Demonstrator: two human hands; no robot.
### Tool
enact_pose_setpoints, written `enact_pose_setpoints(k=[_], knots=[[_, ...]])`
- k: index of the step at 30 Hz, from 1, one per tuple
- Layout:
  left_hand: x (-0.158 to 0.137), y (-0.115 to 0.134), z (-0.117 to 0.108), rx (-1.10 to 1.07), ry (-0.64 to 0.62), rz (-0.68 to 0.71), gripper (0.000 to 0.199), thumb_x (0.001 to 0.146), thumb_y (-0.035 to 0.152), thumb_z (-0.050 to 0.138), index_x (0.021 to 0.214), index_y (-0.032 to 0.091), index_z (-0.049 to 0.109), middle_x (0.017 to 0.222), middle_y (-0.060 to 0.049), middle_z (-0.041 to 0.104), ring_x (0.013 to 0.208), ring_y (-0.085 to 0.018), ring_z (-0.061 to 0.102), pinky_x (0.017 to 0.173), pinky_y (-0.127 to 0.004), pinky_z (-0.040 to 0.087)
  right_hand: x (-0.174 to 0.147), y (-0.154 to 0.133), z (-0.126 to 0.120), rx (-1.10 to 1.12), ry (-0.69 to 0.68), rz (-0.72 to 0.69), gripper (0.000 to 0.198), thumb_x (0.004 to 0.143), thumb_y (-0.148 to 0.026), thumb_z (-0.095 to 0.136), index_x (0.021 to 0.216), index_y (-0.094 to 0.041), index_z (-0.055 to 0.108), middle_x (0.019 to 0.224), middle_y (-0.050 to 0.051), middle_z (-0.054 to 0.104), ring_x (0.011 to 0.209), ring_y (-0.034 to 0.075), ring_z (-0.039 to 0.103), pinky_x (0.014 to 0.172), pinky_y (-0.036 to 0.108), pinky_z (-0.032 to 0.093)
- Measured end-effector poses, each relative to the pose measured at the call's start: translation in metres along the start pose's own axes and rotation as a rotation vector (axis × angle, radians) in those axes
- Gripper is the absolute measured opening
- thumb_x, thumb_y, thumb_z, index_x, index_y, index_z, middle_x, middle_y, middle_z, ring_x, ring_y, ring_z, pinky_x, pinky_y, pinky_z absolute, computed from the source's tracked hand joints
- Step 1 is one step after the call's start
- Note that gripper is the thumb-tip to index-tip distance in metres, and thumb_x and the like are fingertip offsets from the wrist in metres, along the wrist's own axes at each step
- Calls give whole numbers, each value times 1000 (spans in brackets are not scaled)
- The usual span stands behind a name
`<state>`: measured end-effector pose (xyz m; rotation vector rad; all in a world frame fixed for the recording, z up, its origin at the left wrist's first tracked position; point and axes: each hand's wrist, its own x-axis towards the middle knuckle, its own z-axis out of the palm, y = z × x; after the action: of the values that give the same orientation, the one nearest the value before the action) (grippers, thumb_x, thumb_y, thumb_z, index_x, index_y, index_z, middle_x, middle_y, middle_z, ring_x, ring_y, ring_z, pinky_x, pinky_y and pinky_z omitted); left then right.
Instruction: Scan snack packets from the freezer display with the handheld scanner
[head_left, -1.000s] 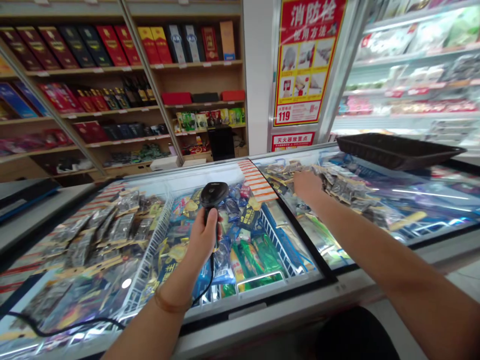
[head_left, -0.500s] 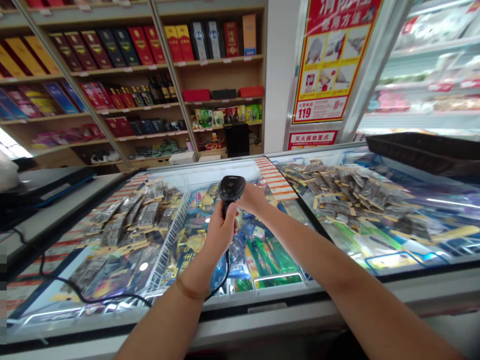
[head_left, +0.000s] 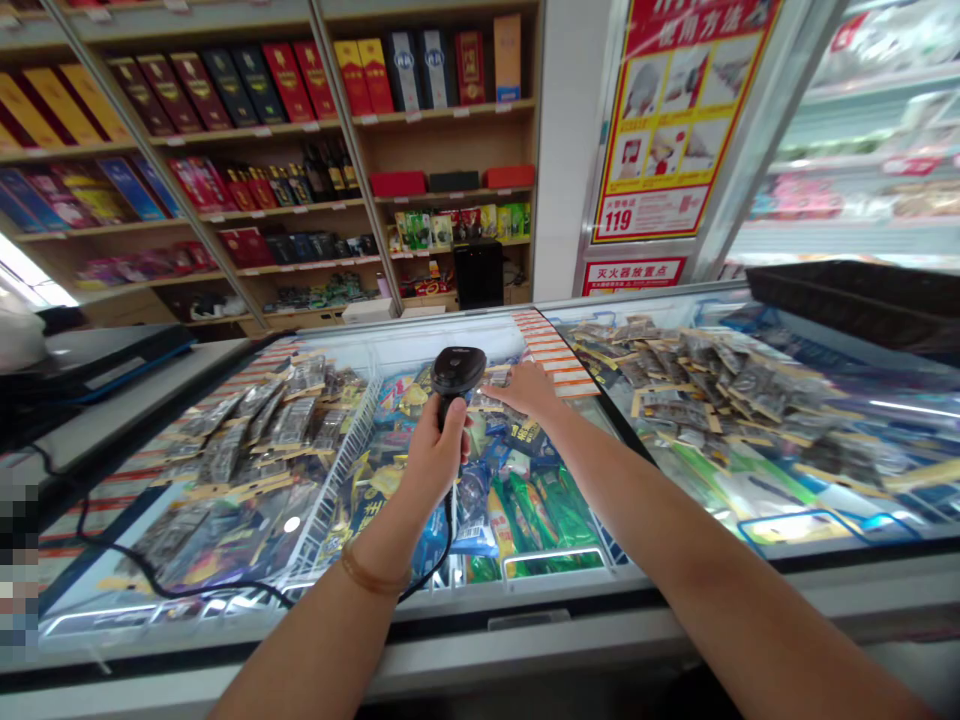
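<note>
My left hand [head_left: 439,445] is wrapped around the handle of a black barcode scanner [head_left: 459,370], held upright above the freezer's glass lid. Its black cable [head_left: 442,560] hangs below the hand. Just right of the scanner's head, my right hand [head_left: 532,388] is low over the glass with its fingers stretched to the left. Near those fingertips is what looks like a small packet [head_left: 495,378], partly hidden. Beneath the glass lie green ice-cream wrappers [head_left: 536,505] and blue and yellow bags. To the left, small clear packets with tan edges [head_left: 292,425] are piled on the glass.
Another pile of small packets [head_left: 697,375] lies on the right-hand glass. A dark tray [head_left: 847,300] stands behind it at the right. On the left are a counter with a flat device [head_left: 112,365] and a loose cable [head_left: 150,575]. Shelves with boxes [head_left: 292,80] line the back.
My right hand has moved right, away from the scanner, and its closed fingers have stretched out. The scanner, in my left hand, has shifted slightly left.
</note>
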<state>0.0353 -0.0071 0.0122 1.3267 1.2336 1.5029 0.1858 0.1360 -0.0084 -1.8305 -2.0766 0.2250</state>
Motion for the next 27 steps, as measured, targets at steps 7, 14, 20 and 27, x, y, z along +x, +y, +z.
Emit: enact_pose_setpoints(k=[7,14,20,27], knots=[[-1,0,1,8,1,20,51,83,70,69,88,22,52,75,3,61,44,-7,49,39,-21,40,-9,-28,8,375,164,-129,33,103,-34,51,130,-15,56,122,16,74,115,29,69,96,36,50],[-2,3,0,29,-22,30,53,84,72,68,89,22,52,73,2,60,45,-8,51,39,-22,41,5,-11,10,410,40,87,32,104,-34,49,128,-15,57,123,20,74,115,34,70,94,40,53],[-4,2,2,26,-39,-5,54,83,73,69,91,22,52,73,2,61,46,-8,51,40,-21,41,29,49,-6,462,311,327,39,105,-31,44,137,-12,55,129,23,72,120,35,69,100,45,51],[-2,-4,1,0,-109,-73,61,80,79,67,92,21,52,76,4,59,45,-6,49,39,-21,40,44,43,18,1095,202,128,28,93,-46,64,103,-20,71,90,5,77,89,24,74,84,36,59]])
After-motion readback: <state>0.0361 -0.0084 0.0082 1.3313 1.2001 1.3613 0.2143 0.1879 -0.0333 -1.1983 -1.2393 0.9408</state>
